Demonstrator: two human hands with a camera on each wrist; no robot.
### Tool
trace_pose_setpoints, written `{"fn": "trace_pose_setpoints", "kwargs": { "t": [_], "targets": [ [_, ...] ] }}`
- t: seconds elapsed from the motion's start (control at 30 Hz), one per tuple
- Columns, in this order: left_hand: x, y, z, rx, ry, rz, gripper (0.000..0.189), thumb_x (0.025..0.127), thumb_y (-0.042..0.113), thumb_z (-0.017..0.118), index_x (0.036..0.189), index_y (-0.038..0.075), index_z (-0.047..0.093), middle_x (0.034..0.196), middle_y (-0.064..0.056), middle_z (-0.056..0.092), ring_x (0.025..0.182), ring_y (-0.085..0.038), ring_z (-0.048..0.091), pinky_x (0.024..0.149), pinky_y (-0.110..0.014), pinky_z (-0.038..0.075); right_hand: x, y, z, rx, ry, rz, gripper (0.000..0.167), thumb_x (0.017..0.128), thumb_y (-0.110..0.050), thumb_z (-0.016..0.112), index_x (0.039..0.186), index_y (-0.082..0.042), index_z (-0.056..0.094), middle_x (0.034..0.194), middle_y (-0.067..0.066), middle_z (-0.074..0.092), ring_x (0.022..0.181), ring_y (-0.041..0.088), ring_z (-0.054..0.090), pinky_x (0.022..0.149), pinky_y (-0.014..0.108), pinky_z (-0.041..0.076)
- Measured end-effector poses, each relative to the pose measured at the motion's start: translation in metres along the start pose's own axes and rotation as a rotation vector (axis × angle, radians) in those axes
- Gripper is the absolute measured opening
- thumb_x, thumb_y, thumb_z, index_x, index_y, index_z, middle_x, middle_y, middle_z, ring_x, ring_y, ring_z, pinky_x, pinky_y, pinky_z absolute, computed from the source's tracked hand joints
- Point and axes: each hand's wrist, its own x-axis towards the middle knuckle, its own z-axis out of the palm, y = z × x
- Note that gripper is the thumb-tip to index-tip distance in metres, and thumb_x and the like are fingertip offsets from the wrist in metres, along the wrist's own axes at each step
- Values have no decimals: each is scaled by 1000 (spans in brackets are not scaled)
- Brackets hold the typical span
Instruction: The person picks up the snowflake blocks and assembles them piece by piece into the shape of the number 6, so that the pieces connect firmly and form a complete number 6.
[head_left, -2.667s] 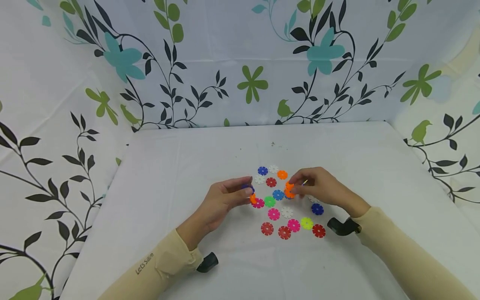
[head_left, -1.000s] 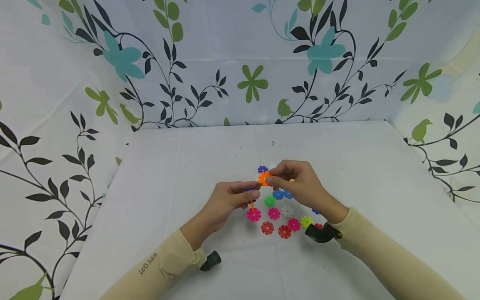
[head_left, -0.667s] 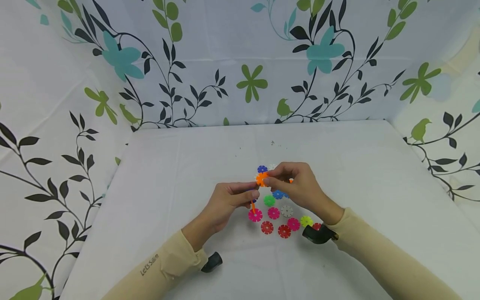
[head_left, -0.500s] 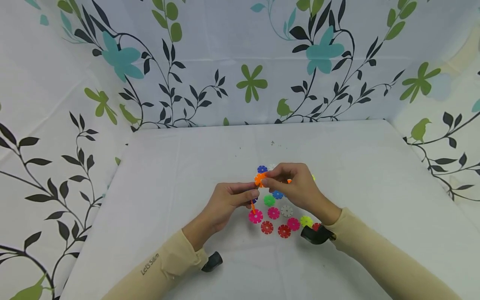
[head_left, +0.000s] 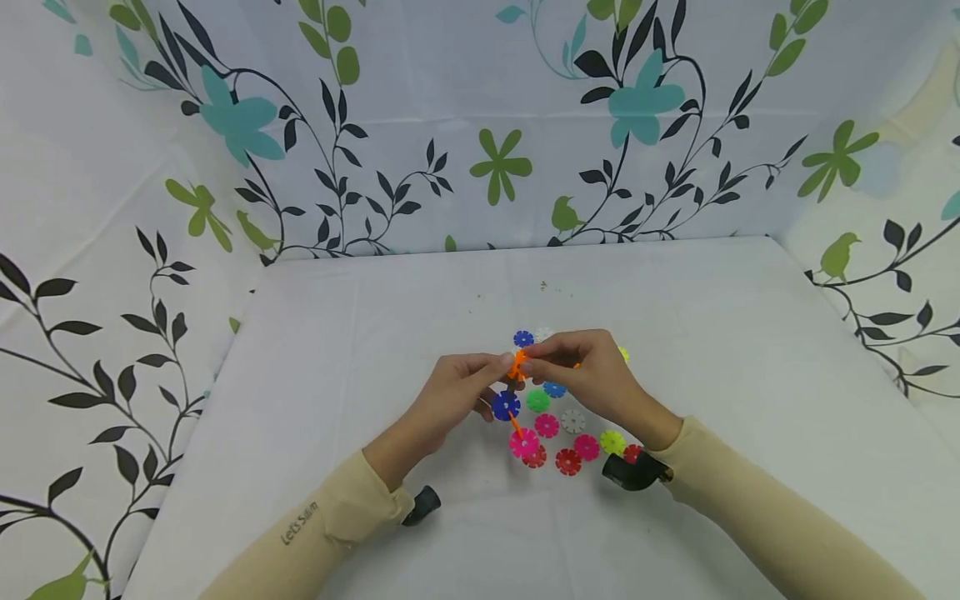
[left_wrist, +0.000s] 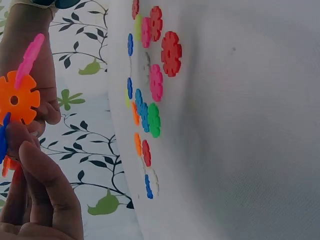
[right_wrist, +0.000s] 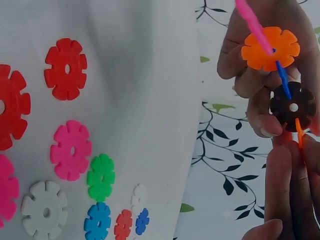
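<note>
A chain of slotted, flower-shaped plastic interlocking discs hangs between the hands, made of a pink disc (head_left: 524, 443), an orange disc (right_wrist: 270, 47), a blue disc (head_left: 506, 406), a dark disc (right_wrist: 283, 109) and another orange disc (head_left: 517, 367) at the top. My left hand (head_left: 442, 396) pinches the upper part of the chain; which discs its fingertips press is partly hidden. Thumb and forefinger of my right hand (head_left: 592, 371) pinch the top orange disc, seen nearly edge-on. It meets the dark disc; how deep it sits in the slot cannot be told.
Loose discs lie flat on the white table (head_left: 405, 300) beneath and right of the hands, among them green (head_left: 537, 401), white (head_left: 573, 421), red (head_left: 567, 462) and yellow (head_left: 612, 442) ones. A floral cloth (head_left: 420, 83) hangs behind the table.
My right hand has brought an orange disc leftward from the loose pieces to the chain. The left fingers have shifted their grip, uncovering the blue disc, and the pink end has swung down and right.
</note>
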Motion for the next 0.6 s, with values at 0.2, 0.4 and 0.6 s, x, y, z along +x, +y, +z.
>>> {"fn": "trace_pose_setpoints", "kwargs": {
  "t": [0.2, 0.4, 0.6],
  "targets": [
    [-3, -1, 1, 95, 42, 90, 24, 101, 24, 65, 117, 8, 75, 101, -4, 75, 80, -23, 69, 66, -32, 57, -1, 4, -5, -64, 37, -23, 30, 99, -21, 68, 126, -9, 72, 100, 3, 76, 85, 16, 74, 81, 41, 59],
    [-4, -2, 0, 55, 90, 58, 23, 102, 23, 63, 116, 8, 72, 103, -5, 75, 83, -23, 71, 67, -33, 57, -1, 18, -23, -60, 165, -51, 32, 104, -21, 59, 133, -9, 66, 110, 5, 75, 89, 19, 73, 78, 31, 57],
    [-4, -3, -3, 49, 131, 47, 23, 102, 24, 63, 117, 8, 71, 104, -4, 76, 87, -21, 72, 72, -38, 57, -8, 31, -39, -71, 282, -45, 35, 106, -24, 55, 137, -9, 64, 117, 8, 72, 94, 16, 71, 75, 29, 57]
  ]
}}
